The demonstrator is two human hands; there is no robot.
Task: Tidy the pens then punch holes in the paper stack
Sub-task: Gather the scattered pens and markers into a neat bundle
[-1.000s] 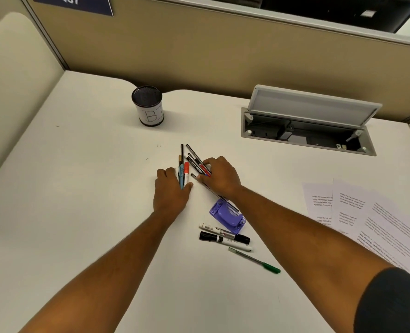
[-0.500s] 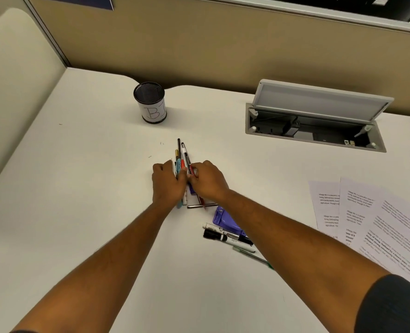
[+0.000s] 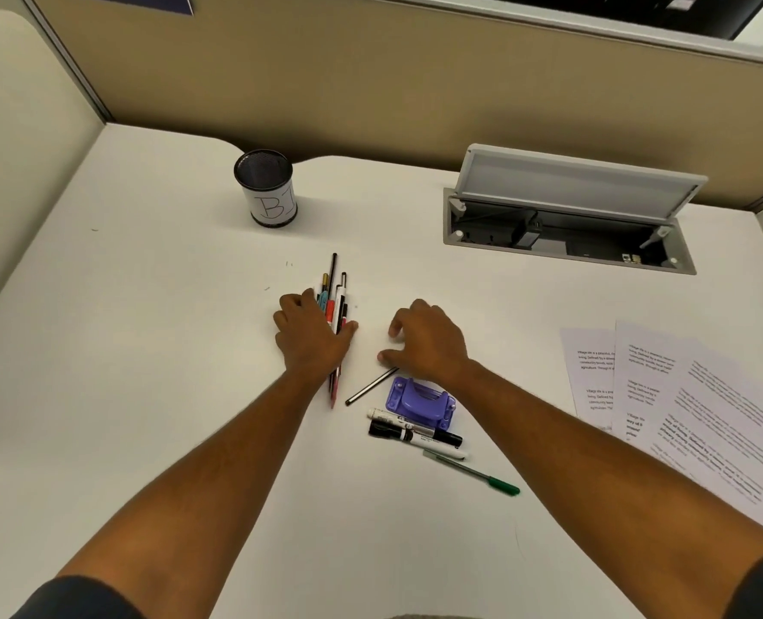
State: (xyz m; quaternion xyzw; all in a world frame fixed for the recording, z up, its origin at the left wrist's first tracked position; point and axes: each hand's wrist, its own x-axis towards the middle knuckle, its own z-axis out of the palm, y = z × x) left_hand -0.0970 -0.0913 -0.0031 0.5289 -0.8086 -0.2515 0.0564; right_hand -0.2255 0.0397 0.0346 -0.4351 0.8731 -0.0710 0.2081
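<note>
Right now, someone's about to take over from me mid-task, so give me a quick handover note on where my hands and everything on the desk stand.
Left hand: grips the gathered pen bundle on the desk.
Right hand: open, holding nothing, above the stray dark pen.
Not yet gathered: that stray pen, two markers and the green pen beside the purple hole punch.
Pen cup: upright at the back; no pens stick out of it.
Papers: fanned out on the right, not stacked.
Done: most pens bunched. Left: collect the rest, cup them, stack papers, punch.
</note>
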